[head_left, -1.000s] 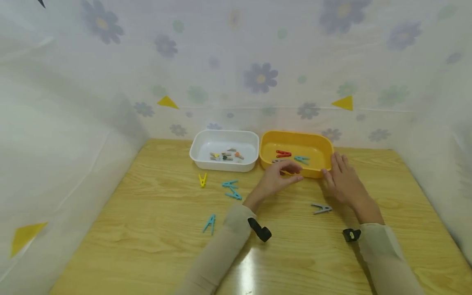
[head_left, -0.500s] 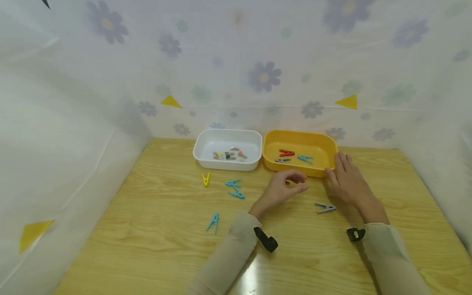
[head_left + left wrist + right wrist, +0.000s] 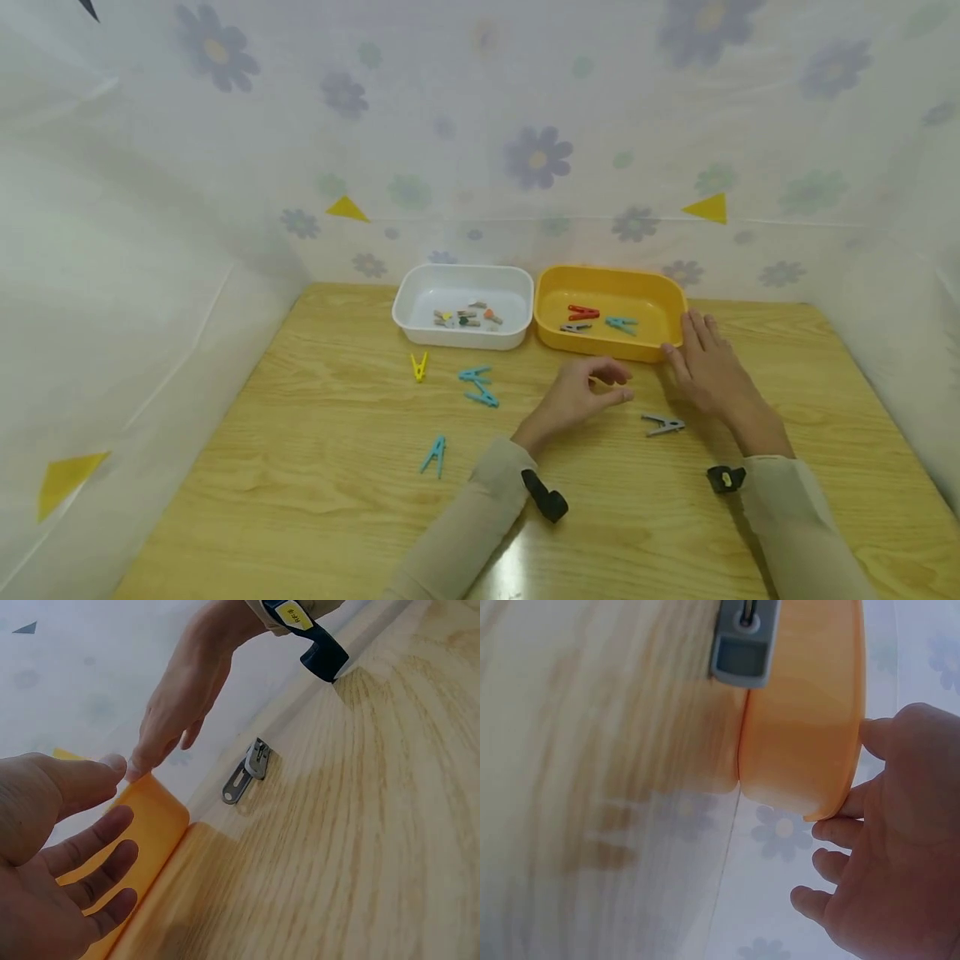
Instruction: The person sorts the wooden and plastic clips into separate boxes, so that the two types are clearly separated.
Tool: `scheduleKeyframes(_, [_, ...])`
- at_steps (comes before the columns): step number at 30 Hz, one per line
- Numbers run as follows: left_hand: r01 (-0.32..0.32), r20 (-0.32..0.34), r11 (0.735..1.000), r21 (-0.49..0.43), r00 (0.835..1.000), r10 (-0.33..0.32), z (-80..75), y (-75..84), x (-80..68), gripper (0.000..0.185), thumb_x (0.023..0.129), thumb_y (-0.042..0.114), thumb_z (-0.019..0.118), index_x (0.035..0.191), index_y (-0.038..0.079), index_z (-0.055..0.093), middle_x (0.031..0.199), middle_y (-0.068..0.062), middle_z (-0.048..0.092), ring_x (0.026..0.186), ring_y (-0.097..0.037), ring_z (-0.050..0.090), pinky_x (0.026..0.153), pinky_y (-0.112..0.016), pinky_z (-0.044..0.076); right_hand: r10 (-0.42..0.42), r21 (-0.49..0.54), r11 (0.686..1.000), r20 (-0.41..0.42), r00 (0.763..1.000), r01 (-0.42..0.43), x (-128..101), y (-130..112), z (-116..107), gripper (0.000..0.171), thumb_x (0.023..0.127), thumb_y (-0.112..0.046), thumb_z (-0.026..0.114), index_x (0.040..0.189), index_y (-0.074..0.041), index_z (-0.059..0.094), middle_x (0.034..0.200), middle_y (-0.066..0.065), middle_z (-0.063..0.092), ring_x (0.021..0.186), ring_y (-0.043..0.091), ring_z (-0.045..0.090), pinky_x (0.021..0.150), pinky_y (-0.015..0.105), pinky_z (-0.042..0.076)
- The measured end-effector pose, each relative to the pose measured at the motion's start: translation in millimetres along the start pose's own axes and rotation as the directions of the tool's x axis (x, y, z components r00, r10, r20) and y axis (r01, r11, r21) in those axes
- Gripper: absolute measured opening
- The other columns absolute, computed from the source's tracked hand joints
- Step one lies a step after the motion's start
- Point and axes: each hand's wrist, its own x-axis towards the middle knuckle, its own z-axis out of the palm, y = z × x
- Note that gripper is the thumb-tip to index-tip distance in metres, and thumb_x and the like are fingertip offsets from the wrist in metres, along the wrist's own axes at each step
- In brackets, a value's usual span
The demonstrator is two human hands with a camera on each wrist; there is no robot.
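Observation:
My left hand (image 3: 576, 395) hovers over the table just in front of the yellow box (image 3: 611, 350). Its fingers are loosely bent, and nothing lies between them and the thumb in the left wrist view. At the box's right front corner rests my right hand (image 3: 711, 371), fingers mostly straight along the side and thumb near the front rim. Inside the box lie a red clothespin (image 3: 583, 312), a grey clothespin (image 3: 576, 327) and a light-blue clothespin (image 3: 622, 325). Another grey clothespin (image 3: 247, 771) lies on the table between my two hands.
A white box (image 3: 462, 336) with several small wooden clips stands left of the yellow one. On the table's left half lie a yellow clothespin (image 3: 419, 367) and light-blue clothespins (image 3: 433, 455). A flowered curtain (image 3: 450, 183) hangs behind the boxes.
My left hand has drawn back a little from the yellow box's front rim, toward me, uncovering the grey clothespin inside. My right hand stays at the corner. The view has shifted slightly.

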Motion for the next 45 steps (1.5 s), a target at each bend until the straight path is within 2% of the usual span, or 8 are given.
scheduleKeyframes(6, [-0.065, 0.062, 0.996, 0.064, 0.996, 0.061, 12.0, -0.8, 1.1, 0.026, 0.094, 0.017, 0.078, 0.116, 0.004, 0.072, 0.113, -0.008, 0.074, 0.104, -0.014, 0.066, 0.093, -0.020, 0.052, -0.011, 0.004, 1.000, -0.007, 1.000, 0.011, 0, 2, -1, 0.075, 0.113, -0.044, 0.023, 0.159, 0.012, 0.001, 0.164, 0.037, 0.000, 0.152, 0.051, -0.007, 0.114, 0.074, 0.010])
scheduleKeyframes(9, [-0.092, 0.066, 0.985, 0.145, 0.994, 0.083, 19.0, -1.1, 1.0, 0.027, 0.093, 0.018, 0.079, 0.116, 0.006, 0.072, 0.114, -0.004, 0.074, 0.104, -0.011, 0.066, 0.093, -0.016, 0.050, -0.013, 0.002, 1.000, -0.013, 1.000, 0.013, 0, 2, 0, 0.075, 0.113, -0.044, 0.024, 0.159, 0.012, 0.002, 0.164, 0.036, 0.000, 0.152, 0.051, -0.005, 0.115, 0.074, 0.010])
scheduleKeyframes(16, [-0.077, 0.064, 0.957, 0.279, 0.996, 0.061, 33.0, -0.4, -1.2, 0.034, 0.091, 0.025, 0.082, 0.121, 0.011, 0.072, 0.116, 0.002, 0.071, 0.105, -0.007, 0.061, 0.091, -0.009, 0.043, -0.011, 0.005, 1.000, -0.019, 1.000, 0.011, 0, 2, 1, 0.075, 0.113, -0.044, 0.024, 0.159, 0.012, 0.003, 0.164, 0.036, 0.001, 0.152, 0.052, -0.004, 0.117, 0.071, 0.009])
scheduleKeyframes(20, [-0.070, 0.062, 0.923, 0.379, 0.997, 0.050, 40.7, 2.3, -1.1, 0.036, 0.090, 0.032, 0.083, 0.121, 0.017, 0.073, 0.116, 0.008, 0.070, 0.104, -0.001, 0.060, 0.089, -0.008, 0.037, -0.007, 0.011, 1.000, -0.016, 1.000, 0.007, 1, 2, 1, 0.075, 0.113, -0.043, 0.024, 0.159, 0.013, 0.002, 0.164, 0.036, 0.000, 0.152, 0.050, -0.007, 0.118, 0.070, 0.008])
scheduleKeyframes(24, [-0.038, 0.062, 0.886, 0.463, 0.998, 0.011, 47.6, 4.5, -2.5, 0.037, 0.089, 0.038, 0.083, 0.121, 0.025, 0.072, 0.116, 0.014, 0.067, 0.104, 0.002, 0.057, 0.094, -0.016, 0.037, -0.008, 0.015, 1.000, -0.019, 1.000, 0.008, 1, 2, 1, 0.074, 0.113, -0.042, 0.025, 0.159, 0.013, 0.002, 0.164, 0.037, 0.001, 0.152, 0.051, -0.006, 0.118, 0.070, 0.008])
scheduleKeyframes(28, [0.028, 0.053, 0.853, 0.520, 0.996, -0.065, 53.6, 5.8, -3.6, 0.038, 0.087, 0.045, 0.083, 0.121, 0.033, 0.071, 0.112, 0.021, 0.063, 0.105, 0.002, 0.052, 0.096, -0.025, 0.036, -0.016, 0.014, 1.000, -0.026, 1.000, 0.017, 1, 1, 2, 0.073, 0.114, -0.040, 0.026, 0.158, 0.013, 0.004, 0.164, 0.038, 0.003, 0.152, 0.052, -0.004, 0.118, 0.070, 0.008])
scheduleKeyframes(33, [0.044, 0.042, 0.812, 0.581, 0.996, -0.084, 56.9, 7.1, -4.1, 0.032, 0.086, 0.044, 0.084, 0.114, 0.036, 0.073, 0.112, 0.022, 0.062, 0.109, -0.002, 0.053, 0.095, -0.026, 0.038, -0.017, 0.016, 1.000, -0.021, 1.000, 0.017, 1, 1, 2, 0.074, 0.114, -0.041, 0.026, 0.158, 0.013, 0.003, 0.164, 0.038, 0.002, 0.152, 0.052, -0.004, 0.119, 0.069, 0.008])
scheduleKeyframes(45, [0.037, 0.046, 0.825, 0.564, 0.996, -0.077, 56.7, 3.5, -3.0, 0.026, 0.085, 0.038, 0.086, 0.109, 0.035, 0.075, 0.104, 0.024, 0.062, 0.105, -0.001, 0.053, 0.092, -0.025, 0.038, -0.010, 0.018, 1.000, -0.013, 1.000, 0.010, 0, 1, 2, 0.075, 0.113, -0.042, 0.025, 0.158, 0.013, 0.001, 0.163, 0.038, 0.001, 0.152, 0.052, -0.006, 0.120, 0.067, 0.006])
